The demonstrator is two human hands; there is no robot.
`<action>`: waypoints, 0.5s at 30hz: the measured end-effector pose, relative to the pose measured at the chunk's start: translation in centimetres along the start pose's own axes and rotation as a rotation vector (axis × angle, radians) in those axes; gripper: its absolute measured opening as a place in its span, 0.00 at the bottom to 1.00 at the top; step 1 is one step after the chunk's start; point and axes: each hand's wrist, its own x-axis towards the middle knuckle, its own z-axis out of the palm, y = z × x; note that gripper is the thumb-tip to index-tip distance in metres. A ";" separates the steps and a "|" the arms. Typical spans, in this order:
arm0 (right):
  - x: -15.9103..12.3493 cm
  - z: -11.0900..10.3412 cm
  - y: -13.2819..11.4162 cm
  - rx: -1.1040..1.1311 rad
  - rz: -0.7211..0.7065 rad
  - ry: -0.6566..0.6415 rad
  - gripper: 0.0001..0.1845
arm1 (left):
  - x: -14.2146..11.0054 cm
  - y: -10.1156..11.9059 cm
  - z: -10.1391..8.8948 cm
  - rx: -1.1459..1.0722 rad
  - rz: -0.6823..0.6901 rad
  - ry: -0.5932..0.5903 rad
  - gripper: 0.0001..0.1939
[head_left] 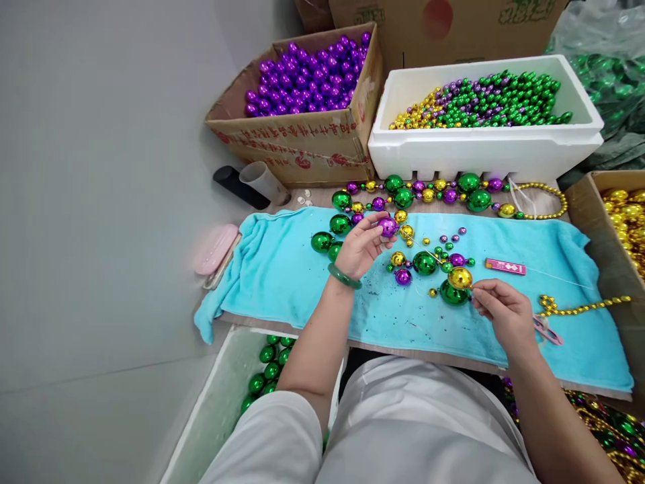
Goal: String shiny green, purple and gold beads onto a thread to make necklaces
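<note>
My left hand (pixel 361 246), with a green bangle on its wrist, pinches a purple bead (pixel 388 226) over the turquoise towel (pixel 282 269). My right hand (pixel 504 310) is closed in a pinch beside a gold bead (pixel 460 277), holding what looks like a thin needle or thread; I cannot make it out clearly. A large green bead (pixel 453 294) lies just under the gold one. Loose green, gold and purple beads (pixel 426 262) lie between my hands. A strung line of large beads (pixel 428 193) runs along the towel's far edge.
A cardboard box of purple beads (pixel 307 77) and a white foam box of mixed beads (pixel 484 101) stand behind. A box of gold beads (pixel 625 215) is at right, a bin of green beads (pixel 267 373) below left. A pink case (pixel 216 247) and a pink strip (pixel 505 267) lie nearby.
</note>
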 end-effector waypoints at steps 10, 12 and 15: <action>-0.1 -0.1 -0.2 -0.017 -0.028 0.021 0.07 | -0.7 0.2 0.8 -0.179 -0.004 -0.064 0.19; -0.1 -0.1 -0.2 -0.028 -0.026 0.019 0.07 | -0.7 0.1 0.7 -0.166 -0.009 -0.069 0.19; 0.0 -0.3 -0.2 -0.064 -0.031 0.018 0.08 | -0.8 0.1 0.7 -0.130 -0.006 -0.081 0.20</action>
